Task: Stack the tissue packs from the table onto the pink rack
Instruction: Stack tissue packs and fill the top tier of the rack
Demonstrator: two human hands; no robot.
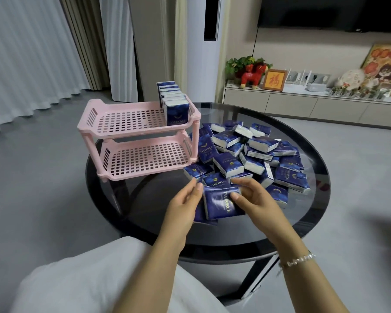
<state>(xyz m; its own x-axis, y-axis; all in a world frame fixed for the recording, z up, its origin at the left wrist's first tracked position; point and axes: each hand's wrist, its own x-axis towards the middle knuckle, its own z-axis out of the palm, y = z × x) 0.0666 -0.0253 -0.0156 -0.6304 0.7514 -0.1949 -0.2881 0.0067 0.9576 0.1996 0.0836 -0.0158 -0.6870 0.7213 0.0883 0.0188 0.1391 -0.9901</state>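
White fabric [95, 281], perhaps a cushion or the person's clothing, fills the bottom left, closest to the camera. Two bare forearms reach forward from it over a round, dark glass worktop [212, 233]; the right wrist wears a beaded bracelet [299, 260]. Between the two hands sits a dark blue tissue pack [220, 203], tilted, with the word "TWINKLE" in gold letters along its face. The right hand [252, 199] is the grip on it: the thumb presses on the pack's face and the fingers curl round its far edge. The left hand [185, 201] is just beside the pack's left edge, fingers loosely bent toward it, thumb and forefinger near the corner; whether they touch it cannot be told. Another pack lies partly under the held one. Beyond the hands a loose heap of blue packs [253, 154] covers the right half of the worktop, several also reading "TWINKLE". At the worktop's left edge stands a pink plastic rack [131, 123] with two slotted shelves. A row of packs [173, 102] stands upright at the right end of the top shelf, the front one showing "TWINKLE". In the background, a small framed picture [274, 80] with a red Chinese character sits on a low cabinet.
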